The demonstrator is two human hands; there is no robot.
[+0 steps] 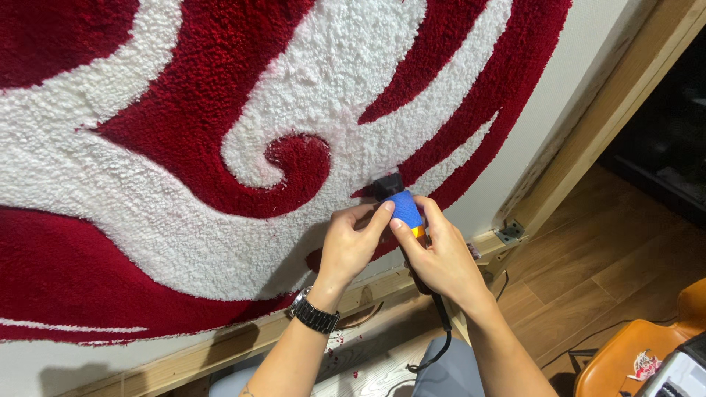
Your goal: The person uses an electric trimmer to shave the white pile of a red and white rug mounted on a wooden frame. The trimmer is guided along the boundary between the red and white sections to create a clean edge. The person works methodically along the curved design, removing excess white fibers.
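1. Head view, looking down at a tufted rug stretched on a wooden frame. Pile is red and white in swirling bands, with a red curl near the middle.
2. Both hands meet at the rug's lower centre-right, on one small electric trimmer: black head, blue body, an orange patch near the lower end.
3. Trimmer location: head pressed against the pile where a red band meets the white, just below and right of the red curl. Body angled down toward the person.
4. Left hand: fingers bunched together, index fingertip and thumb touching the blue body from the left side. Clamped on the trimmer lightly, at the fingertips only. A dark metal wristwatch sits on this wrist.
5. Right hand: fingers curled together and wrapped around the trimmer's lower part; thumb lies on the blue body just beside the orange patch. Firm closed grip.
6. A black cord runs from under the right hand down toward the floor.
7. Frame's lower rail passes behind both forearms; a metal bracket sits at its corner on the right.
8. Red fluff scraps lie scattered below the rail, near the left forearm.
9. Wooden floor at right; an orange chair in the lower right corner.
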